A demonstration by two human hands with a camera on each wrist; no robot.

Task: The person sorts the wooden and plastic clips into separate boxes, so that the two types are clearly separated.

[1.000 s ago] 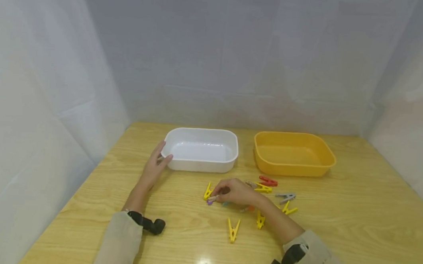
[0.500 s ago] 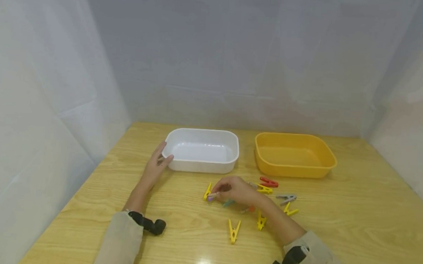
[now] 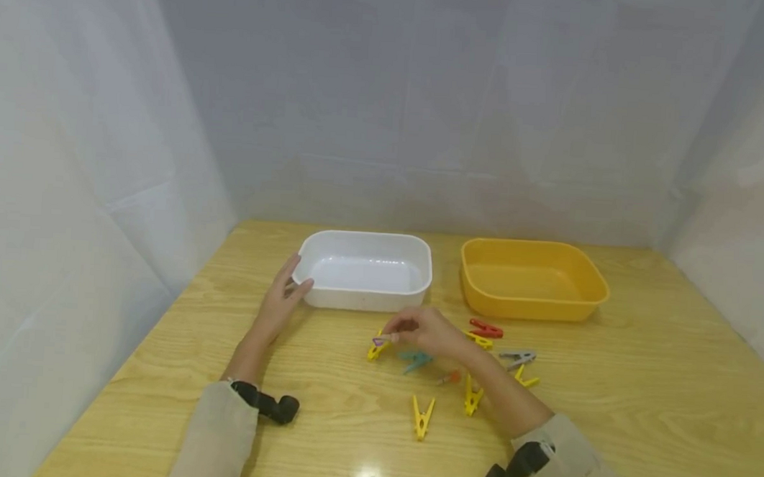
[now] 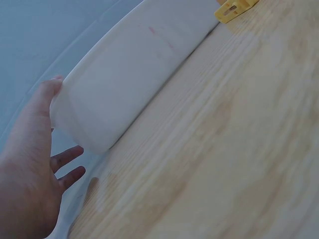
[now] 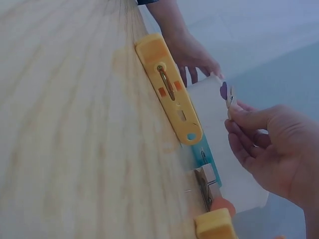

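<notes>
A small purple clothespin [image 3: 380, 338], pinched at one end, hangs lifted above the table.

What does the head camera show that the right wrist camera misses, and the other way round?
Only the head view shows the orange tub, the red peg, the grey peg and the whole table.

Only the right wrist view shows up close the grip of the right hand pinching a small purple-tipped peg.

Both show the left hand resting against the white tub, and a yellow peg and a teal peg lying on the wood.
</notes>
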